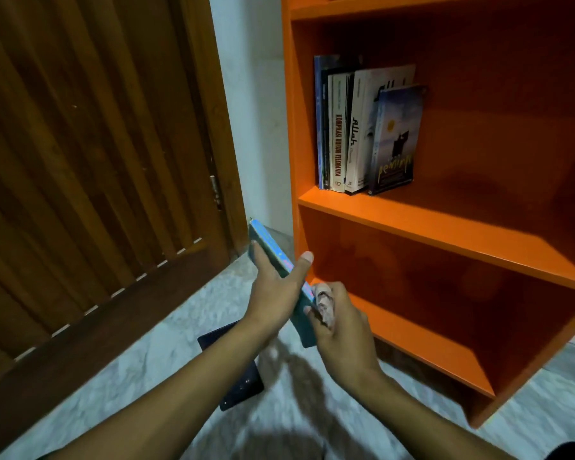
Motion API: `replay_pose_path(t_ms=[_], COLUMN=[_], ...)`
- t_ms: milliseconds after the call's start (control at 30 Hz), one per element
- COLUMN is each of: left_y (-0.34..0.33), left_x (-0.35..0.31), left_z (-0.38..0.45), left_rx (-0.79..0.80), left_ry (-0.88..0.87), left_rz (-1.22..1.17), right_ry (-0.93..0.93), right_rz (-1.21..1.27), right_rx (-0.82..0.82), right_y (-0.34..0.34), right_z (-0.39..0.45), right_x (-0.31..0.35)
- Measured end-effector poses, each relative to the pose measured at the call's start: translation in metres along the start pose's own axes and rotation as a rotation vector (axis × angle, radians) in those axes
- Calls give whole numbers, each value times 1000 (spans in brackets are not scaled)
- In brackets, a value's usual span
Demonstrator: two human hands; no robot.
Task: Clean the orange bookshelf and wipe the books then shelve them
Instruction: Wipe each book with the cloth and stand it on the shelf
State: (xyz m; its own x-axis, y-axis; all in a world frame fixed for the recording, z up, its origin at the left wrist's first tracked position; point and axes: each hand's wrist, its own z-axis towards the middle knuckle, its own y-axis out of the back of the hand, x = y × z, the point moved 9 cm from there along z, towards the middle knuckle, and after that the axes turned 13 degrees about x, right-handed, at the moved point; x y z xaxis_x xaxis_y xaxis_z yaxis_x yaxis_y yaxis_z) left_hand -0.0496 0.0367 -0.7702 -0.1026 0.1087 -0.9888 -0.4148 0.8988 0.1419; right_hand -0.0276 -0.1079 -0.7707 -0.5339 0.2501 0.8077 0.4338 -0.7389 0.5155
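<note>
Bookshelf (445,227) in orange stands to my right against the white wall (256,111), and on its middle shelf board a row of shelved books (362,127) stands upright at the left end, the rightmost one with a blue cover leaning against its neighbours. I see the compartment below with nothing standing in it. In front of that lower compartment I hold a thin teal book (279,260) edge-up and tilted, its top end pointing away toward the wall corner. My left hand (276,290) is clamped on it from the left, fingers wrapped behind the cover and the thumb raised on the near side. My right hand (342,323) is closed around a crumpled pale cloth (324,302), which is pressed against the lower end of the book. Both forearms reach forward from the bottom of the view, and the two hands meet at the book. Beneath my left forearm a dark book (243,383) lies flat on the pale marbled floor (146,360). A brown slatted wooden door (80,161) fills the left side
</note>
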Motion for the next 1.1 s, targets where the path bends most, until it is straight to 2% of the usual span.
replay_pose_path(t_ms=[200, 333, 433, 567, 633, 700, 800, 900, 933, 1000, 1100], left_y=[30, 43, 47, 47, 41, 31, 9, -10, -14, -16, -3], left_x=[16, 16, 9, 4, 2, 0, -4, -11, -15, -21, -23], left_z=[0, 6, 8, 7, 5, 2, -4, -8, -9, -10, -3], left_rx=[-271, -268, -214, -116, -41, 59, 197, 298, 319, 322, 210], left_ry=[10, -12, -24, -36, -19, 6, 29, 6, 0, -19, -44], left_rz=[-225, -358, -319, -273, -257, -252, -258, -277, -286, -311, -371], right_ry=[162, 220, 33, -465, -586, -531, -228, 120, 163, 117, 166], right_rz=[-124, 5, 264, 958, 1136, 998, 501, 109, -9, -133, -132], right_rx=[92, 166, 100, -209, -330, -411, -446, -249, -155, -26, 51], right_y=[-17, -13, 4, 33, 52, 83, 119, 106, 93, 72, 45], right_z=[-8, -3, 10, 21, 19, 22, 37, 46, 45, 41, 30], right_x=[12, 17, 9, -61, -73, -71, -34, 13, 24, 24, 19])
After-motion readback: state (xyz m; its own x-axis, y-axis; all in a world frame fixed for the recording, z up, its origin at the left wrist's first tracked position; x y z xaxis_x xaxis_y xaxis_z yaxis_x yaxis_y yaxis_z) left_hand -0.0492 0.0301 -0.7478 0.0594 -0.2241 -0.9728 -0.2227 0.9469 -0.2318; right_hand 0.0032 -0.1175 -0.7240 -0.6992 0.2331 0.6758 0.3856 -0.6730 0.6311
